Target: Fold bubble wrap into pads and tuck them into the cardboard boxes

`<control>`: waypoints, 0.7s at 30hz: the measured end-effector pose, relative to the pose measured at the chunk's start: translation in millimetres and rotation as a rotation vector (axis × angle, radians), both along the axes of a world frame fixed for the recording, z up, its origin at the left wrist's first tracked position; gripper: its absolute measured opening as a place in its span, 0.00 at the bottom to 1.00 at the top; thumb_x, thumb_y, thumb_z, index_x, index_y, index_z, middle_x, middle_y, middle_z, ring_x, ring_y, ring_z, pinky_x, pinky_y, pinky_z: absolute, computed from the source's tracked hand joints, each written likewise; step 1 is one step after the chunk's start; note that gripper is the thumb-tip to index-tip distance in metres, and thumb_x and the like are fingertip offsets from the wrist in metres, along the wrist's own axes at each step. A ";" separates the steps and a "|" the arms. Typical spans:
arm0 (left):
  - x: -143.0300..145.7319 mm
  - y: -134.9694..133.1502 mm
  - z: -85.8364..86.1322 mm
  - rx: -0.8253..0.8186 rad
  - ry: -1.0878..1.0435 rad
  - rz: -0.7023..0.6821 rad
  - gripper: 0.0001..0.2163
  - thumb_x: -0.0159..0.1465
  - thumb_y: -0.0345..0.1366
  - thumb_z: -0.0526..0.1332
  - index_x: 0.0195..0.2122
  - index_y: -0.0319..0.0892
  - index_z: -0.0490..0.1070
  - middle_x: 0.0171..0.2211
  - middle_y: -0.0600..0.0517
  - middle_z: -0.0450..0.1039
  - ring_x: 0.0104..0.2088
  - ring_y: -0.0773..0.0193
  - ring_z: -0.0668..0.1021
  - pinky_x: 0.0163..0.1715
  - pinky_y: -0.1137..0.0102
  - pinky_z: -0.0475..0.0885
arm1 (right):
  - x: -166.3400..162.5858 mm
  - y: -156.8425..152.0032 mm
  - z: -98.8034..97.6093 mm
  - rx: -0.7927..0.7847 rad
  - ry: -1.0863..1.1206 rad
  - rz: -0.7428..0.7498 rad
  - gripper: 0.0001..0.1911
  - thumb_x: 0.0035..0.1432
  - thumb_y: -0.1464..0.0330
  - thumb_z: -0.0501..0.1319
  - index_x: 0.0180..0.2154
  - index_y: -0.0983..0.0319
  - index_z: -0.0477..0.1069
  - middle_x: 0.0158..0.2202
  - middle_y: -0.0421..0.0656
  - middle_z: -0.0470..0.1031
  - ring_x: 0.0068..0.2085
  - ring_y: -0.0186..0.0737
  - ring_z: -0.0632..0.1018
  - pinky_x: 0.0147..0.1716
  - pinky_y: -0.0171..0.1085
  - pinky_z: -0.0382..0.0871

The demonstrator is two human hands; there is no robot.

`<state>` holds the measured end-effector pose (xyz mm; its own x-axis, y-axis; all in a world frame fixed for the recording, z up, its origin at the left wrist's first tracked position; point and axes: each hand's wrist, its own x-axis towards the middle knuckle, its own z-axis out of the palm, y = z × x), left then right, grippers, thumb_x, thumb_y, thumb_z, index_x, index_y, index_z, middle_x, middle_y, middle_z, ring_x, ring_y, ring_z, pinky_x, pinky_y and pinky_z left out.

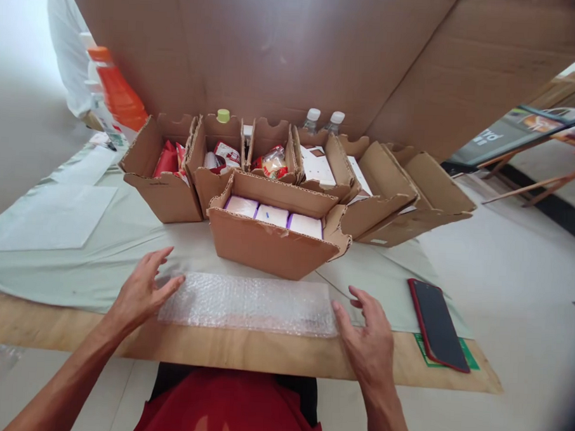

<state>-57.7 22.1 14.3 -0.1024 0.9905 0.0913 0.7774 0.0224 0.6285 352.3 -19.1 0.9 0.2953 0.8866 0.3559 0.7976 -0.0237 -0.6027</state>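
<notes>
A clear sheet of bubble wrap (pixel 248 303) lies flat near the table's front edge. My left hand (pixel 144 288) rests at its left end, fingers spread, touching the wrap. My right hand (pixel 370 336) is at its right end, fingers apart, fingertips at the wrap's edge. Just behind the wrap stands an open cardboard box (pixel 267 243) holding three white packets with purple edges (pixel 273 215).
A row of open cardboard boxes (pixel 165 185) with red snack packets and papers stands behind. Bottles (pixel 114 90) stand at back left and centre. A dark phone in a red case (pixel 438 324) lies at right. Pale green cloth (pixel 62 231) covers the wooden table (pixel 215 349). Large cardboard leans overhead.
</notes>
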 end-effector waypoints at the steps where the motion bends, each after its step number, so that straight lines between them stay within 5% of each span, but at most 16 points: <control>1: 6.5 7.8 4.5 0.022 -0.060 -0.046 0.31 0.61 0.53 0.60 0.63 0.44 0.64 0.58 0.42 0.71 0.52 0.49 0.77 0.48 0.57 0.75 | -2.5 5.6 6.3 0.014 0.033 0.070 0.30 0.61 0.49 0.61 0.56 0.62 0.70 0.54 0.54 0.76 0.46 0.51 0.79 0.48 0.51 0.72; 5: 50.8 39.7 15.8 0.053 -0.301 -0.243 0.33 0.62 0.49 0.61 0.66 0.43 0.59 0.63 0.40 0.67 0.58 0.49 0.74 0.55 0.54 0.73 | -20.9 49.9 23.4 -0.075 0.282 0.324 0.34 0.57 0.50 0.67 0.59 0.60 0.66 0.55 0.53 0.75 0.51 0.51 0.78 0.48 0.49 0.74; 9: 87.4 47.2 5.9 0.080 -0.399 -0.182 0.26 0.66 0.42 0.58 0.64 0.41 0.61 0.55 0.42 0.73 0.49 0.56 0.77 0.43 0.63 0.77 | -24.6 96.6 22.3 -0.076 0.516 0.416 0.26 0.57 0.51 0.65 0.50 0.60 0.70 0.47 0.49 0.79 0.43 0.47 0.79 0.43 0.45 0.76; 21: 93.8 68.6 -9.9 0.183 -0.311 -0.036 0.16 0.66 0.42 0.58 0.52 0.41 0.69 0.41 0.48 0.75 0.37 0.61 0.77 0.33 0.69 0.75 | -26.9 121.9 8.3 -0.008 0.508 0.394 0.25 0.59 0.52 0.63 0.51 0.61 0.71 0.46 0.47 0.79 0.44 0.45 0.78 0.43 0.42 0.73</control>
<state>36.1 90.7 4.4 -0.1187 0.9641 0.2376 0.5468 -0.1362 0.8261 325.4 102.8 9.2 0.0769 0.9650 0.2507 0.3624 0.2072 -0.9087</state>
